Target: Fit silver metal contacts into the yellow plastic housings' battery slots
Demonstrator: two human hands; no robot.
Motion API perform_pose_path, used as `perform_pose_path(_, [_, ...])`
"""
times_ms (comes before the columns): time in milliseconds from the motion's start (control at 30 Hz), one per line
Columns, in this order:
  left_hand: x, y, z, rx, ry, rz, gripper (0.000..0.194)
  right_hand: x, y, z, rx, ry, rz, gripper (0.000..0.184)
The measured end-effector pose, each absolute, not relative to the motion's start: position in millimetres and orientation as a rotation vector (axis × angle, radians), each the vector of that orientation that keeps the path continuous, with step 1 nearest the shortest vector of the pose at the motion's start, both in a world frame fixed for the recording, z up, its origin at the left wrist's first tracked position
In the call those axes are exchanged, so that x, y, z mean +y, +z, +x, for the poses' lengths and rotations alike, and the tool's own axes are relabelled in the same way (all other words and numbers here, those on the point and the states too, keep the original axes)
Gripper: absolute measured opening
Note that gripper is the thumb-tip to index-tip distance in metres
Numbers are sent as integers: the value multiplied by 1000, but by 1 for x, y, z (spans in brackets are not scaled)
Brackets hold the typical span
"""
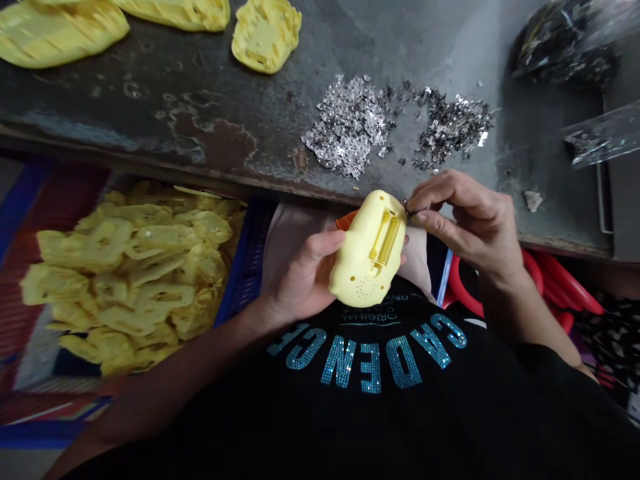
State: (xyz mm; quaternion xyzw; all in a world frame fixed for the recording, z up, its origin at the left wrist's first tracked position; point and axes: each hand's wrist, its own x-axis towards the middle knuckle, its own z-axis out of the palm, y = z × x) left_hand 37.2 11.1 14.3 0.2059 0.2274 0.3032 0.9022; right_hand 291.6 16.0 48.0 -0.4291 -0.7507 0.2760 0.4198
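My left hand [305, 273] cradles a pale yellow plastic toy shell [367, 250], with its rectangular battery slot and small speaker holes facing up. My right hand [465, 227] pinches a tiny metal piece [411, 211] between thumb and forefinger, right against the shell's upper edge. The piece is too small to identify exactly. Beyond the hands, two loose heaps of small silvery metal parts [350, 123] lie on the worn steel tabletop [150, 87].
Several yellow shells [265, 35] lie along the table's far side. A blue and red crate [245, 267] full of yellow shells stands to the left below the table edge. Black-filled plastic bags [565, 47] sit at the right, above red loop handles [465, 287].
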Motion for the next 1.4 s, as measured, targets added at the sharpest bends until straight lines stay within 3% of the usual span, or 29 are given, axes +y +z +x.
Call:
perform_pose_path(333, [10, 12, 36, 432, 594, 420, 81, 6, 62, 285, -2211, 215, -1169, 11])
perform_pose_path(767, [8, 10, 33, 470, 627, 409, 64, 2, 59, 285, -2246, 173, -1212, 16])
perform_pose_path(1100, [4, 19, 44, 484, 731, 480, 37, 1, 64, 283, -2387, -129, -1069, 22])
perform_pose_path(1400, [7, 16, 39, 444, 659, 492, 39, -11, 58, 280, -2159, -12, -1216, 26])
